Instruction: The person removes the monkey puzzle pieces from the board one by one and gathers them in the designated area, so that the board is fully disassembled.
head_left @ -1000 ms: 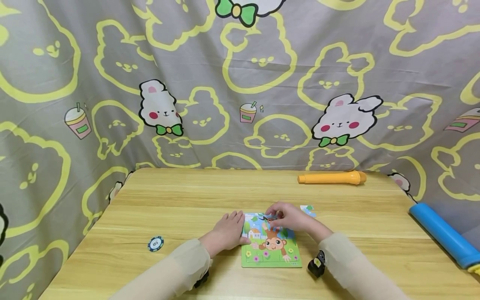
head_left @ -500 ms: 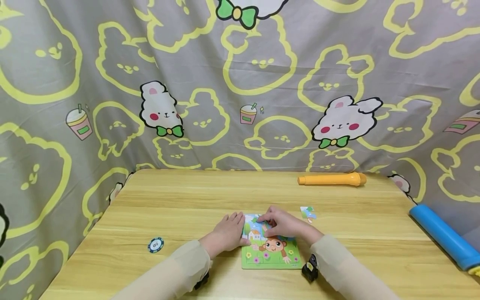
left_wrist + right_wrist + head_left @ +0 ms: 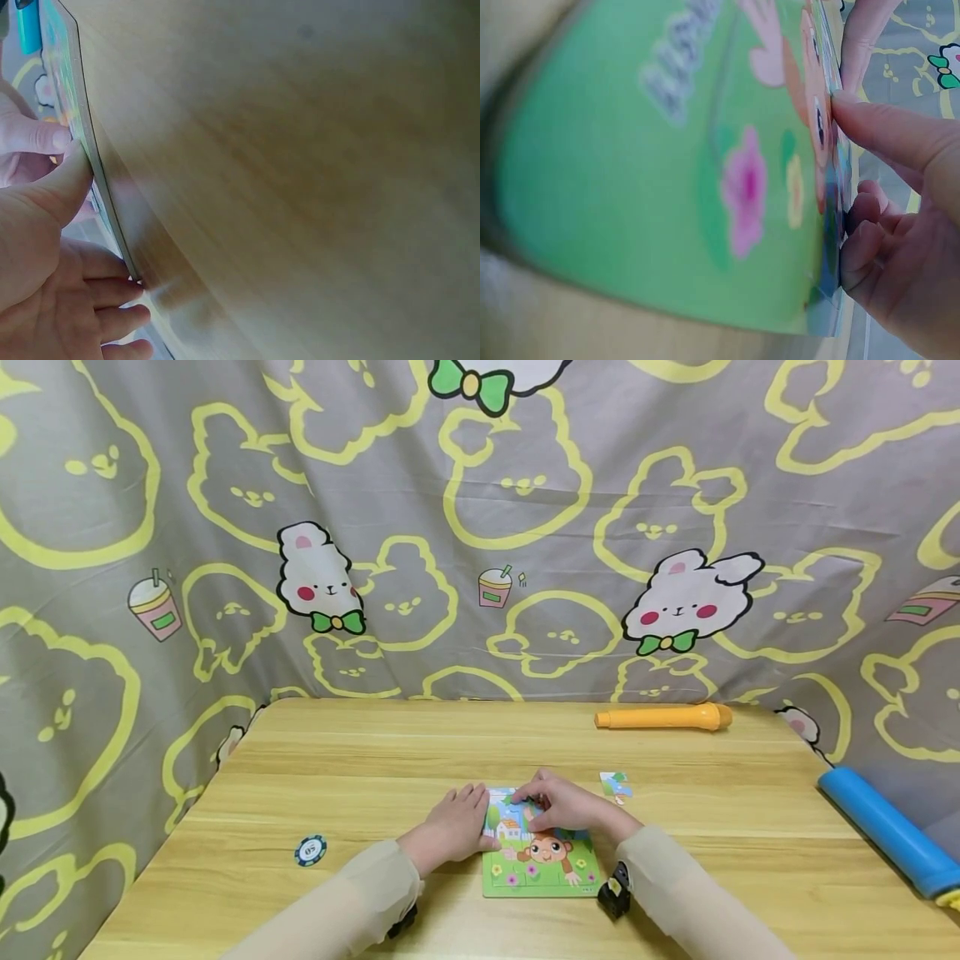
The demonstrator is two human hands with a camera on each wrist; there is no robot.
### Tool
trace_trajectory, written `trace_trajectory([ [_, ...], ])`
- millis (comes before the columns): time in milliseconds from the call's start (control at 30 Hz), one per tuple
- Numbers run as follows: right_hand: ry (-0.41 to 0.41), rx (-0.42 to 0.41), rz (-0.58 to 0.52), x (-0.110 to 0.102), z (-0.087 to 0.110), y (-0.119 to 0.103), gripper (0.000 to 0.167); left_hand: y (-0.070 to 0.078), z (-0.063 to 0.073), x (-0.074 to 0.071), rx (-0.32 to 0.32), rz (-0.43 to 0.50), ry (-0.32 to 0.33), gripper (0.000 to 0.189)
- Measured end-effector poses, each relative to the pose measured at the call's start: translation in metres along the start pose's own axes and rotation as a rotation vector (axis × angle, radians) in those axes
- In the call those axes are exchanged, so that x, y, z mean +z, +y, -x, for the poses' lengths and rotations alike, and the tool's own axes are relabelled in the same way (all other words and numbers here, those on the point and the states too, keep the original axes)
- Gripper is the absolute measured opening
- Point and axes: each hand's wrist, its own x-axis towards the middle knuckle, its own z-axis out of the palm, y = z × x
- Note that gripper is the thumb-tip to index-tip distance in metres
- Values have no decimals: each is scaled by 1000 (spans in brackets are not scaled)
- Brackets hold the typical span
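From my end I watch the right hand (image 3: 567,804) reach over the monkey puzzle (image 3: 548,850), coming in from one o'clock. Its thumb and forefinger are curved and parted, their tips down on the picture near the top, and the right wrist view shows the other fingers curled in. Whether they pinch a puzzle piece I cannot tell, since the hand covers that spot.

The left hand (image 3: 456,827) sits at the puzzle's nine o'clock edge, fingers straight along the rim and thumb resting over it, which I take as bracing.

The puzzle lies flat on the counter (image 3: 375,752), in front of the person. I judge the step in hand to be seating or adjusting a piece in its upper part; next I would want it pressed level while the left hand steadies the edge.

At two o'clock, near the puzzle, lies at least one loose piece (image 3: 613,782), apparently yet to be placed. Further out are a poker chip (image 3: 311,850) at nine, an orange toy microphone (image 3: 663,717) between one and two, and a blue tube (image 3: 885,828) at three.
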Motion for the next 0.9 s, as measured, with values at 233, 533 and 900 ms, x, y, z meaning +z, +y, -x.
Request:
trace_trajectory([
  [233, 31, 31, -10, 0, 0, 0, 31, 0, 0, 0, 3, -9, 0, 79],
  [533, 110, 29, -6, 0, 3, 3, 32, 0, 0, 1, -8, 8, 2, 79],
  [900, 141, 41, -229, -4, 8, 11, 21, 1, 0, 0, -5, 5, 2, 79],
])
